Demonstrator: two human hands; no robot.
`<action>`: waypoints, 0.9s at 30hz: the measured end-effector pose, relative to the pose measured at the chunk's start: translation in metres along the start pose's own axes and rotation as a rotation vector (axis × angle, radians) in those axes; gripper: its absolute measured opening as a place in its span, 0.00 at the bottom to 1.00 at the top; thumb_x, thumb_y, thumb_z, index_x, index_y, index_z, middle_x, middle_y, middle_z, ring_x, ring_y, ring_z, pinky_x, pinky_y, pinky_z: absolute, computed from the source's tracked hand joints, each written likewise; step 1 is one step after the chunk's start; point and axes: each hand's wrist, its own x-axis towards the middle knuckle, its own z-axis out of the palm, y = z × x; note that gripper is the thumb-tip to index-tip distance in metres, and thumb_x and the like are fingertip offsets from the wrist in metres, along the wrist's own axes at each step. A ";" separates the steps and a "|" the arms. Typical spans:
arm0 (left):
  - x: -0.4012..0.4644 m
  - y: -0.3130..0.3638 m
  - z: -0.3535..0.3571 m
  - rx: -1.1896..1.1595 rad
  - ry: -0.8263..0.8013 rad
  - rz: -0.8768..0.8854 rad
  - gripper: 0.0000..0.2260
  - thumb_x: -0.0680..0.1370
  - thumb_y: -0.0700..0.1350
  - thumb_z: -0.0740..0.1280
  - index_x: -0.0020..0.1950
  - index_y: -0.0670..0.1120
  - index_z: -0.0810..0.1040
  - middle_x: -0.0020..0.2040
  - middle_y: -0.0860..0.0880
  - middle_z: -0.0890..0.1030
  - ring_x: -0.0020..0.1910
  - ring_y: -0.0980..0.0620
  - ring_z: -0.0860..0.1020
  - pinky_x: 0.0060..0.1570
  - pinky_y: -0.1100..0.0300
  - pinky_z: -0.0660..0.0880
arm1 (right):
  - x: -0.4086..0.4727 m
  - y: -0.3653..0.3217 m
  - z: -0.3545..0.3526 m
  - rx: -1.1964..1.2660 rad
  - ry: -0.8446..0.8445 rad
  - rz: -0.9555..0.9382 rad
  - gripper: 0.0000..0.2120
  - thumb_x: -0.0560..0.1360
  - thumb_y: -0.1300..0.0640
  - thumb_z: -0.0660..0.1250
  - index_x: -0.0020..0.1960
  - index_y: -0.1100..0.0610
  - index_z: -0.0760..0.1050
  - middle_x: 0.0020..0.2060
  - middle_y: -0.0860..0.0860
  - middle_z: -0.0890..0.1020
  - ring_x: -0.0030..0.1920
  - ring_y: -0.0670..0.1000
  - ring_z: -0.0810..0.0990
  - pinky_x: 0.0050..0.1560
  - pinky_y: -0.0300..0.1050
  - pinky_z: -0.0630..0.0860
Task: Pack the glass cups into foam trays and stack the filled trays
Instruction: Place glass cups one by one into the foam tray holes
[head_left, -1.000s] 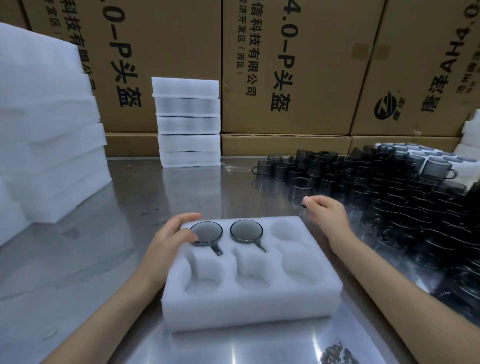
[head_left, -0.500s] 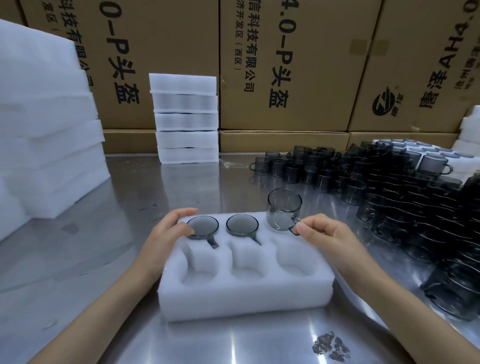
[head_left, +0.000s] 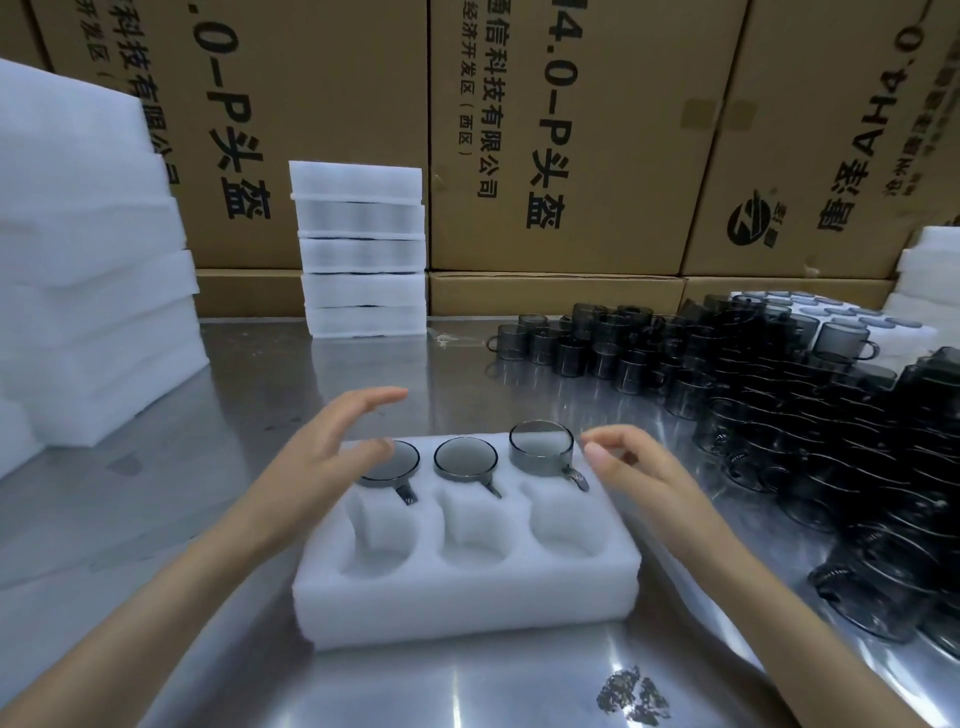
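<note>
A white foam tray (head_left: 467, 597) with two rows of three pockets lies on the steel table in front of me. Two smoky glass cups (head_left: 465, 458) sit fully sunk in the far left and far middle pockets. A third cup (head_left: 543, 454) stands partly sunk in the far right pocket, its handle pointing toward me. My right hand (head_left: 631, 470) hovers just right of that cup, fingers loosely curled, holding nothing. Above the tray's far left corner my left hand (head_left: 332, 447) is lifted with fingers spread, partly covering the leftmost cup. The three near pockets hold nothing.
A big heap of loose dark glass cups (head_left: 779, 395) fills the table's right side. A stack of filled foam trays (head_left: 363, 249) stands at the back. Foam sheets (head_left: 88, 260) are piled at the left. Cardboard boxes (head_left: 561, 135) wall the back.
My right hand carried a cup from the heap, set it into the far right pocket and let go. My left hand lifted off the tray's corner and spread its fingers.
</note>
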 end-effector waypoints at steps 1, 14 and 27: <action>0.000 0.009 0.002 0.087 -0.053 0.057 0.20 0.71 0.53 0.61 0.62 0.65 0.71 0.63 0.71 0.70 0.65 0.72 0.64 0.61 0.73 0.61 | 0.000 0.000 0.000 -0.010 0.049 -0.042 0.07 0.78 0.54 0.63 0.54 0.48 0.77 0.52 0.42 0.76 0.57 0.50 0.71 0.57 0.39 0.67; -0.003 0.036 0.058 0.634 -0.526 0.225 0.26 0.80 0.62 0.50 0.77 0.60 0.50 0.75 0.68 0.47 0.73 0.69 0.42 0.67 0.70 0.35 | 0.004 0.008 0.003 -0.268 -0.238 -0.171 0.16 0.82 0.53 0.52 0.67 0.44 0.70 0.66 0.32 0.68 0.70 0.31 0.57 0.67 0.26 0.51; 0.014 0.024 0.057 0.822 -0.443 0.391 0.43 0.69 0.66 0.67 0.77 0.58 0.49 0.78 0.59 0.46 0.73 0.53 0.57 0.70 0.60 0.54 | 0.057 0.032 0.011 -0.032 0.150 -0.051 0.13 0.80 0.55 0.59 0.61 0.48 0.77 0.59 0.40 0.78 0.60 0.38 0.73 0.55 0.29 0.65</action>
